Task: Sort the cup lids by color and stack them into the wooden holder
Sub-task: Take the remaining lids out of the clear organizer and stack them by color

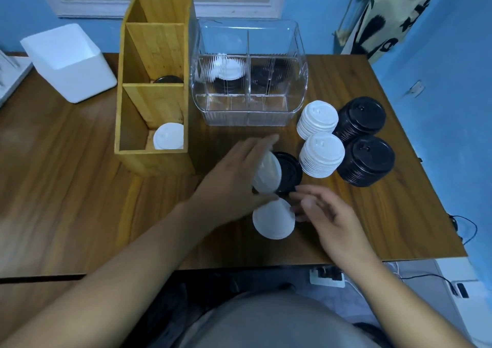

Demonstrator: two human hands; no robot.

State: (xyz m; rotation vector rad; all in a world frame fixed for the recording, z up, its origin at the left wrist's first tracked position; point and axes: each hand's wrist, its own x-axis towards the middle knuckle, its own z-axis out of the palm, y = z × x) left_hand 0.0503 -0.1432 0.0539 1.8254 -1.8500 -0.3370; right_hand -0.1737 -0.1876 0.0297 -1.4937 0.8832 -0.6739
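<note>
The wooden holder (149, 158) stands at the left of the table, with a white lid (168, 136) in its near compartment and a black lid (168, 79) in the middle one. My left hand (234, 177) holds a tilted white lid (267, 173) just above a black lid (288, 172) lying on the table. My right hand (322, 212) touches the edge of another white lid (273, 220) lying flat nearer to me; its fingers are blurred. Two white stacks (316, 120) (320, 154) and two black stacks (360, 118) (366, 161) stand to the right.
A clear plastic bin (249, 113) behind the stacks holds more white and black lids. A white box (69, 62) stands at the far left. The table's front edge (239, 266) runs close to my body, its right edge near the blue wall.
</note>
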